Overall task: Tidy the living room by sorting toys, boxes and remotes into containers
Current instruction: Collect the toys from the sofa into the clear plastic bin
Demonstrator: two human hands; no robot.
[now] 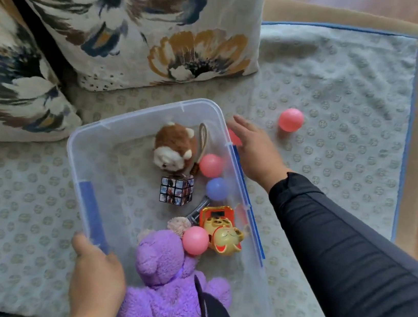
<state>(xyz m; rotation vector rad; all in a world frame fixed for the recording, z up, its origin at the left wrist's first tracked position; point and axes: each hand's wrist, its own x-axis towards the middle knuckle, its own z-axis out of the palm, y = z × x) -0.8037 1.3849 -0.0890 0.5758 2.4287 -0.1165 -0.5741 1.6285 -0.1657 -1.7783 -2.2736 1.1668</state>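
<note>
— Where's the bin?

— My left hand (96, 276) grips the clear bin's (88, 146) near rim; toys lie along its right side.

— Your right?

— My right hand (253, 148) reaches past the far rim, fingers spread over a pink ball (233, 137), maybe touching. Another ball (290, 119) sits free on the blanket (345, 97).

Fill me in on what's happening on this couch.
A person is collecting toys into a clear plastic bin. The left hand grips its near rim; the right hand reaches over the far side toward a pink ball just outside. Another pink ball lies loose on the blanket.
</note>
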